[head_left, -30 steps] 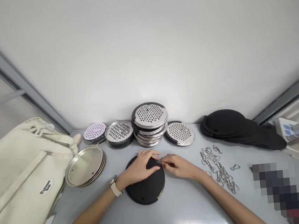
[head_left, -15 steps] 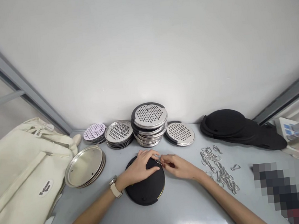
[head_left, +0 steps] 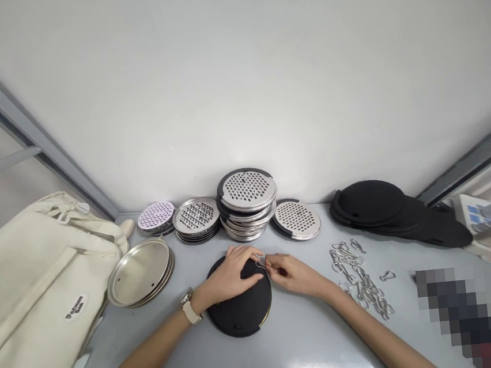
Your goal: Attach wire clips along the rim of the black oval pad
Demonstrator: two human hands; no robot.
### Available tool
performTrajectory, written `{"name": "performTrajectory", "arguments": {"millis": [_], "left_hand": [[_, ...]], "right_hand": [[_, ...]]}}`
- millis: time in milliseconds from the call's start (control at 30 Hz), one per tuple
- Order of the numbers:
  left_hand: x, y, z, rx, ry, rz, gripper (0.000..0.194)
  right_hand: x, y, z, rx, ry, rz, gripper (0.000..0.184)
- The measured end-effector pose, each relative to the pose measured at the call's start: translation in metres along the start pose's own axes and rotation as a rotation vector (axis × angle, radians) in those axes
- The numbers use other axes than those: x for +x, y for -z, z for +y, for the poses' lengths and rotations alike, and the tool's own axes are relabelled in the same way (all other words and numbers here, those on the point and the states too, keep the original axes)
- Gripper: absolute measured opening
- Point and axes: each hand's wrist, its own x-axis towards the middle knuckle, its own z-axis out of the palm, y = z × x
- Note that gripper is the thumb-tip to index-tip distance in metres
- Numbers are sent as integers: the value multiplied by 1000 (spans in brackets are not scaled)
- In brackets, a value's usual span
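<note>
The round black disc [head_left: 242,308] lay flat between the table's [head_left: 304,340] front and back edges, a thin yellow sliver showing at its rim; the silver wire clip [head_left: 259,265], partly hidden, overlapped its back-right rim.

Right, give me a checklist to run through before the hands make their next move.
1. Left hand on the disc: ok, it rests on top.
2. Disc lying on the table: ok.
3. Right hand holding the clip: ok, pinched in the fingertips by the disc's edge.
4. Clip fastened to the disc: cannot tell, the fingers hide too much.
5. Loose clips all in one heap: not ok, one lies apart.
</note>
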Motion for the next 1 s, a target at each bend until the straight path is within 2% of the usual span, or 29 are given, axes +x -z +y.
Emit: {"name": "performTrajectory", "arguments": {"millis": [267, 567, 767, 1000], "left_hand": [[-2, 0, 1, 63, 2, 27, 32], [0, 1, 0, -49, 61, -3, 29], [0, 3, 2, -72, 59, -12, 27], [1, 2, 3, -56, 42, -7, 25]], "right_hand": [[1, -3, -1, -52, -13, 16, 17], [0, -1, -3, -53, -7, -2, 18], [-1, -3, -4, 3, -18, 31, 9], [1, -9, -6, 20, -28, 87, 17]]}}
